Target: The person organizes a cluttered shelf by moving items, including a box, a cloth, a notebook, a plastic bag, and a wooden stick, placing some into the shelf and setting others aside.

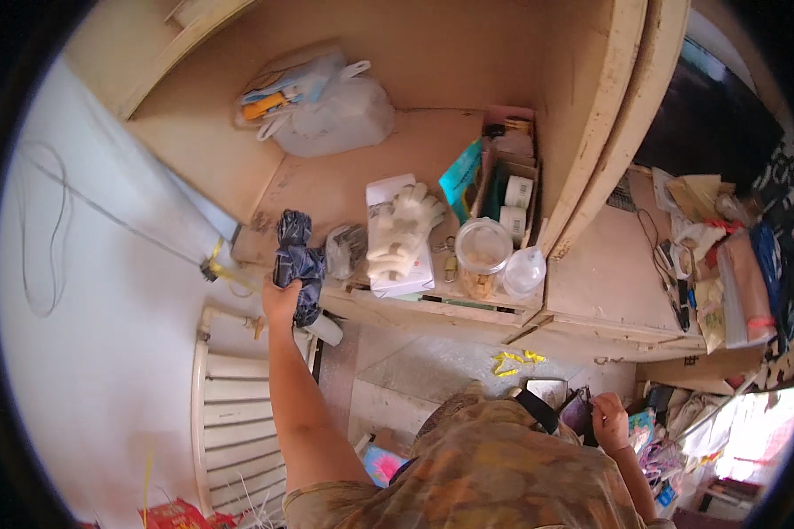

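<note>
My left hand [282, 304] is closed around a dark, crumpled bundle [298, 264] with pale lines, at the left front edge of a wooden cabinet shelf [324, 182]. Right of the bundle lies a clear plastic bag [345, 251] with dark contents. Pale knitted work gloves [407, 228] rest on a white box [403, 284]. At the lower right, my right hand [610, 420] hangs beside my body with curled fingers, near a dark purplish item [575, 413]. Whether it holds anything is hard to see.
A padlock with keys [450, 268], a lidded clear jar [483, 254] and a clear plastic container [525, 271] line the shelf front. Behind them stands a narrow box [532, 178] with white rolls. A bulging plastic bag [337, 112] sits at the back. A white radiator [238, 416] is left, below.
</note>
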`<state>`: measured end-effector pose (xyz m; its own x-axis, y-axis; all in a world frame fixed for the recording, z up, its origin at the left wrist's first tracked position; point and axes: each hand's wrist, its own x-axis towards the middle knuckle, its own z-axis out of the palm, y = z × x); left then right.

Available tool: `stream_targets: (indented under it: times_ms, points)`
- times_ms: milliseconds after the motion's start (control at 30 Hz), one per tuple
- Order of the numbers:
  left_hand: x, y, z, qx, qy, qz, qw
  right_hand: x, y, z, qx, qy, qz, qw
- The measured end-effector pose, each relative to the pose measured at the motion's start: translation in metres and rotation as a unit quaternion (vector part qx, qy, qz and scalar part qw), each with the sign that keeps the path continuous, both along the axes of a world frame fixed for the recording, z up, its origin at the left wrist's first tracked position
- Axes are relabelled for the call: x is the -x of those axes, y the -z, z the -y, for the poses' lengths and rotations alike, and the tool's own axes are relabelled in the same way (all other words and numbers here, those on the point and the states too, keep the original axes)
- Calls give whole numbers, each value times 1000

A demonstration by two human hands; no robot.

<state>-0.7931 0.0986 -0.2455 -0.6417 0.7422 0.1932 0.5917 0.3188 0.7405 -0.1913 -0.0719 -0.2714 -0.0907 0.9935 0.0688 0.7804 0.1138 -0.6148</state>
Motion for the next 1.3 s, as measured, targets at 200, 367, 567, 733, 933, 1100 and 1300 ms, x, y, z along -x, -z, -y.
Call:
stream_targets:
  times_ms: [200, 367, 567, 733, 933, 1100, 1300]
  points:
    - [27, 21, -51, 27, 89, -86, 992, -7, -1, 25, 13, 60, 31, 998]
    - [52, 9, -69, -46, 60, -325, 943, 0, -7, 36, 66, 105, 63, 990]
    - [36, 13, -73, 36, -8, -261, 965, -6, 7, 60, 91, 143, 55, 984]
    - [44, 38, -91, 200, -31, -232, 952, -4, -2, 50, 89, 132, 60, 985]
    - [28, 12, -100, 283, 80, -171, 940, -13, 7, 40, 92, 142, 80, 982]
    - [26, 23, -98, 254, -73, -183, 947, -31, 2, 18, 36, 152, 74, 985]
    - [27, 5, -83, 118, 63, -359, 924, -100, -4, -33, -32, 288, 112, 951]
